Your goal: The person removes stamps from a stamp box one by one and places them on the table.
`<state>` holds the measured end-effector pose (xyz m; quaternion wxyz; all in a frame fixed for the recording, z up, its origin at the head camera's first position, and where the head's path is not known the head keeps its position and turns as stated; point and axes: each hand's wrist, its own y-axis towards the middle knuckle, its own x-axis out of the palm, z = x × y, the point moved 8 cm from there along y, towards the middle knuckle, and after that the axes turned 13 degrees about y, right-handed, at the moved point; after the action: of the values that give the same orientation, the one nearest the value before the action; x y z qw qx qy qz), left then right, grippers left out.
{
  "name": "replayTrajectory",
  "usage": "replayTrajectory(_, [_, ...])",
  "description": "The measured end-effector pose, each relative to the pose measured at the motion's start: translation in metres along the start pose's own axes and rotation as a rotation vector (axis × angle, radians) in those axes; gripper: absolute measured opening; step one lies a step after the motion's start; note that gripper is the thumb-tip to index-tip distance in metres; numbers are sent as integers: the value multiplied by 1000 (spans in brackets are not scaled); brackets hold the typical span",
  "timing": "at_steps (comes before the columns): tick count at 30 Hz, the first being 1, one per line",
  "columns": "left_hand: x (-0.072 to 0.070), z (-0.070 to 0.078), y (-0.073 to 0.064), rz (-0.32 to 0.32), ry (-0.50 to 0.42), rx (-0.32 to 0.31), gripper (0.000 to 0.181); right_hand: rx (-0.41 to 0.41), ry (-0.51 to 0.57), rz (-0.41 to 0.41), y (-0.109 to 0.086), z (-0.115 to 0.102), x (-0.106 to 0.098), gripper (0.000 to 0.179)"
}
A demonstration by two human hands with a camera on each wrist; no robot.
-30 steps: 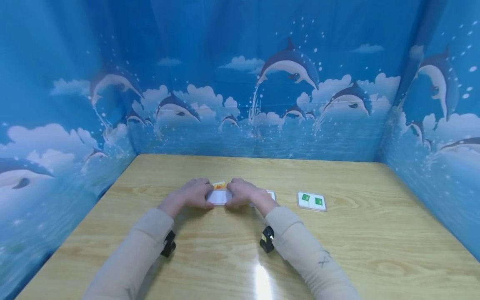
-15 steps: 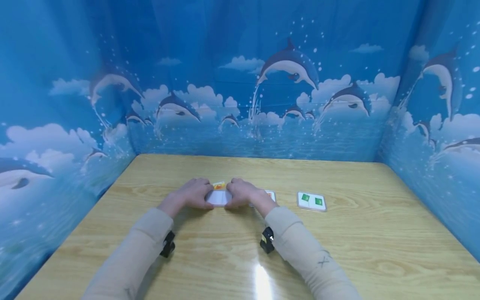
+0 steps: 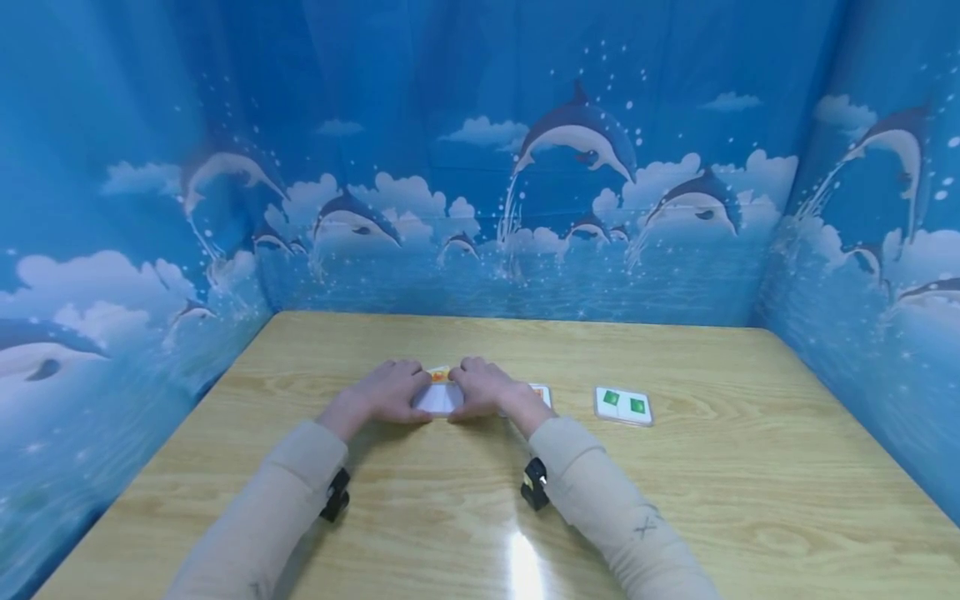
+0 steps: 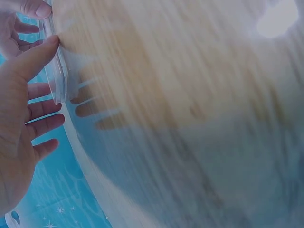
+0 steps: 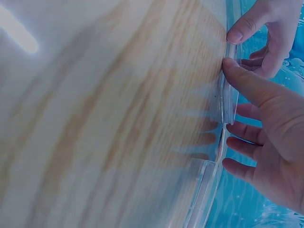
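A flat clear plastic case [image 3: 438, 402] with a whitish face lies on the table between both hands. My left hand [image 3: 388, 393] grips its left end, thumb at the near edge and fingers behind. At the right end, my right hand [image 3: 480, 389] holds it the same way. Both wrist views show the thumbtips close together on the near edge of the case [image 4: 61, 78]. Just beyond it, a yellow-orange printed piece [image 3: 438, 375] shows between the hands. The fingers partly hide the far side of the case.
A second clear case [image 3: 543, 393] with an orange-red print sits right of my right hand, partly hidden by the wrist. Farther right lies a case with two green squares [image 3: 624, 406]. A blue dolphin-print curtain [image 3: 480, 275] borders the wooden table [image 3: 712, 483].
The hands keep their grip on the case and shift only slightly. More of the whitish face shows between them, and its outline now narrows toward the back.
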<state>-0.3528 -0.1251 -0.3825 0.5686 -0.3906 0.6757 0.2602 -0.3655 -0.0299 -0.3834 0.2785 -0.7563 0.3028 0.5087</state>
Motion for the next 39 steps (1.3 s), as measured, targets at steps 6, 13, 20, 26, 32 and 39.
replayTrajectory(6, [0, 2, 1, -19, 13, -16, 56, -13, -8, -8, -4, 0, -1, 70])
replayTrajectory(13, [-1, 6, 3, -28, 4, -33, 62, -27, -39, 27, -7, 1, -3, 72])
replayTrajectory(20, [-11, 2, 2, 4, -14, -87, 75, -58, -142, 108, -12, 0, -14, 79])
replayTrajectory(26, [-27, 2, 4, 66, -1, -108, 69, -49, -210, 164, -21, 6, -32, 80])
replayTrajectory(32, [-35, 9, 10, 102, -12, -121, 67, 5, -163, 167, -35, 30, -41, 74])
replayTrajectory(39, [-39, 22, 27, 121, 11, -111, 60, -20, -94, 165, -58, 52, -48, 67])
